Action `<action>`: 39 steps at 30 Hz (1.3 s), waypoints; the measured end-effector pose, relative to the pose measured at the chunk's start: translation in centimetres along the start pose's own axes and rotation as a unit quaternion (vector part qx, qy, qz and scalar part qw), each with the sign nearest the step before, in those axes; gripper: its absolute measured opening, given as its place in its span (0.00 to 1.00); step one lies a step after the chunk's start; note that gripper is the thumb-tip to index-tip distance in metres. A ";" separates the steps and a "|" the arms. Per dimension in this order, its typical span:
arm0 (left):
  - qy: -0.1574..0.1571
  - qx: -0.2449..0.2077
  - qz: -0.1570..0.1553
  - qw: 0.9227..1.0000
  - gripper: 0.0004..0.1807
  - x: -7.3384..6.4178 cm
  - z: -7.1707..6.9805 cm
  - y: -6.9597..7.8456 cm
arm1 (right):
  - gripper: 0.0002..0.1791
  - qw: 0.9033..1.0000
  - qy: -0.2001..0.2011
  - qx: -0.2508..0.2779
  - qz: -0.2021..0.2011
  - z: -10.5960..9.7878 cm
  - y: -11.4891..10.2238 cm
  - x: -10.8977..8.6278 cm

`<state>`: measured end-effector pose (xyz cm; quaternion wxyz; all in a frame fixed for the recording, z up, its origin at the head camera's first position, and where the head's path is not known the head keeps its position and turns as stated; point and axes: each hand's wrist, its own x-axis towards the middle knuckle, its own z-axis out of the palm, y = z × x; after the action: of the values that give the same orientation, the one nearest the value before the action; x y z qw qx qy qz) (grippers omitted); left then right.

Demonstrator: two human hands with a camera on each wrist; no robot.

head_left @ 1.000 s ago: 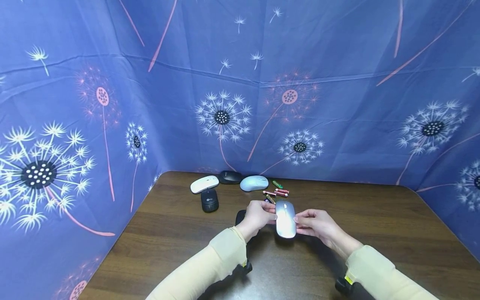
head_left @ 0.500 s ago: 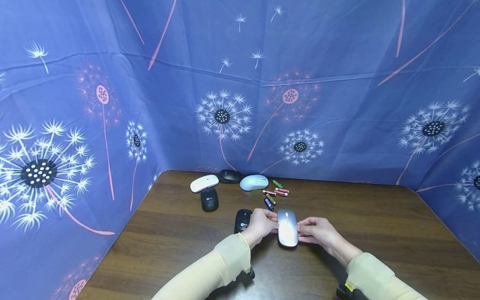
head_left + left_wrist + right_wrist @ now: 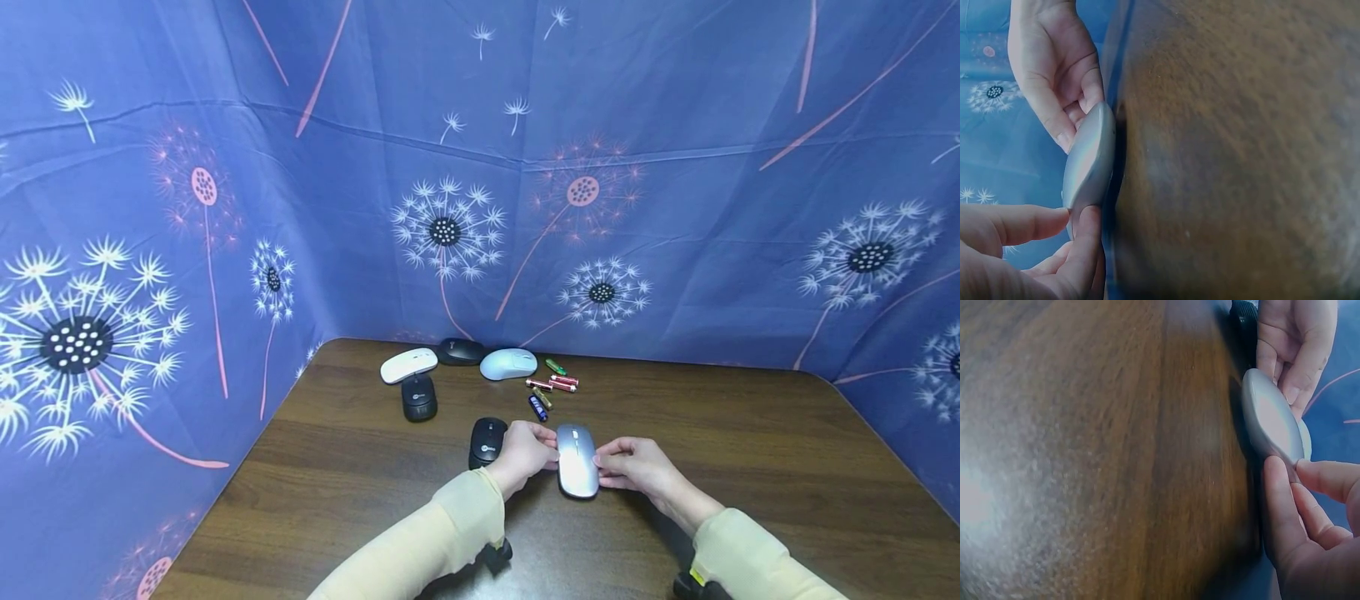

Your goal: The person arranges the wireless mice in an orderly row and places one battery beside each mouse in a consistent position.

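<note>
Between both hands is a silver computer mouse (image 3: 577, 462), its scroll wheel pointing away from the person. The left hand (image 3: 525, 457) pinches its left edge with thumb and fingers. On the opposite edge, the right hand (image 3: 641, 471) pinches it the same way. Seen side-on in the left wrist view, the silver mouse (image 3: 1090, 156) is close over the tabletop, level with it. The right wrist view shows thumb and fingertips at the near edge of the mouse (image 3: 1272, 415). A black mouse (image 3: 488, 440) lies just left of the left hand, partly covered by it.
On the wooden table (image 3: 315, 500), a white mouse (image 3: 408, 366), two black mice and a light blue mouse (image 3: 508, 364) stand toward the back. Several batteries lie behind the silver mouse, including a blue one (image 3: 537, 407). A blue patterned cloth (image 3: 675, 208) hangs behind the table.
Both hands have brought the silver mouse toward the person and slightly right, down near the tabletop. The blue battery and more of the nearby black mouse have come into sight.
</note>
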<state>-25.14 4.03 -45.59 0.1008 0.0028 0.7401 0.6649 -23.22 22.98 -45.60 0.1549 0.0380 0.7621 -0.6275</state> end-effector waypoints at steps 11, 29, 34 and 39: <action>-0.003 0.011 -0.006 1.000 0.13 0.0 0.1 -0.2 | 0.16 1.000 -0.001 -0.018 -0.011 -0.1 0.2 0.2; -0.022 0.053 0.017 0.998 0.12 -0.4 -0.3 0.2 | 0.16 1.000 0.016 -0.023 -0.009 -0.1 0.2 0.2; -0.055 0.060 -0.014 0.997 0.13 -0.5 -0.8 0.7 | 0.16 1.000 0.003 -0.023 -0.015 -0.4 0.0 0.0; -0.087 0.077 -0.026 0.993 0.14 -0.7 -1.7 1.3 | 0.15 0.998 0.032 -0.050 -0.024 -0.4 -0.5 -0.4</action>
<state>-24.88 2.44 -44.04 0.1813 0.0495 0.7771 0.6007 -23.04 23.32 -44.92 0.1175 0.0322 0.7976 -0.5908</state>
